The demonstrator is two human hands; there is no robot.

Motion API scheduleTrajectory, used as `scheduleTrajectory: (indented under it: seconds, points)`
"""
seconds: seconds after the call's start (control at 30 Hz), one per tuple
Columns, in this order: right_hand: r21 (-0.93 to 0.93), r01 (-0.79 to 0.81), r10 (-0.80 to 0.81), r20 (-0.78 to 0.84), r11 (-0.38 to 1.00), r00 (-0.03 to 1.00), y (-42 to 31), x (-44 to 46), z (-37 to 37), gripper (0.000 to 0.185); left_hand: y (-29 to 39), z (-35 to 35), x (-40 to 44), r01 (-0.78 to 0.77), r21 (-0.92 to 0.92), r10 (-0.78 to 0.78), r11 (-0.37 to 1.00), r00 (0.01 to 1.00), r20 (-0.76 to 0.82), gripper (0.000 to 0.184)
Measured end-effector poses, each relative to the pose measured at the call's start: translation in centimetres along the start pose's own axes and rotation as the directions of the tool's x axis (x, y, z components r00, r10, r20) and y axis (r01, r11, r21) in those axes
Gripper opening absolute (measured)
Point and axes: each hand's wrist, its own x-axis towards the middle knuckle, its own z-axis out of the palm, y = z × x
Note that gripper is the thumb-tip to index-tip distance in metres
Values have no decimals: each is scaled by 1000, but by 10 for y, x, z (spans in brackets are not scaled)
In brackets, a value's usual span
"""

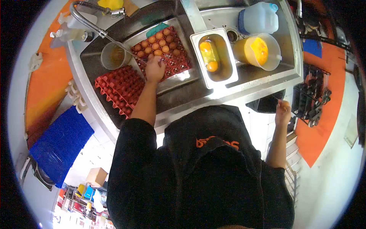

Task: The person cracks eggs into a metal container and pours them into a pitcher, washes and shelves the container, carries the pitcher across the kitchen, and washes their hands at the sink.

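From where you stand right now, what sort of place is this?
Probably a kitchen, perhaps a commercial one: there is a large metal sink, a red tray of brown eggs, and a metal pan holding cracked eggs.

A steel sink point(263, 84) is carrying everything. In its left basin, a red egg tray point(179, 65) is lying toward the divider, more red trays point(120, 86) are sitting by the near left corner, and a clear tub point(107, 57) is standing against the left edge. A metal pan point(226, 57) is resting over the divider's near end; a blue jug point(261, 18) is occupying the far right corner, a clear pitcher point(273, 45) the right edge.
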Motion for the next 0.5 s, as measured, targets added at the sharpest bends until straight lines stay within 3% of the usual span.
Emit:
scheduleTrajectory:
  seconds: [0.13,0.27,0.3,0.4,0.43,0.5]
  points:
    - [-182,-122,27,-452,976,892,7,-4,-46,46,17,25,14,-55,249,2,967,978,208,36]
    - [-216,-230,62,-589,949,806,7,-39,-59,49,14,71,34,-112,355,-41,928,918,395,39]
    - [-219,-247,66,-610,944,790,7,-43,-60,50,9,86,35,-112,418,-111,902,874,472,41]
    - [-191,-293,88,-681,937,727,16,-39,-74,53,39,72,43,351,111,-363,930,828,427,44]
    - [-178,-303,94,-704,936,704,16,-37,-74,54,31,81,40,281,98,-297,955,875,381,45]
    - [-220,-315,109,-636,923,764,9,-39,-75,56,23,92,42,251,64,-258,966,915,309,43]
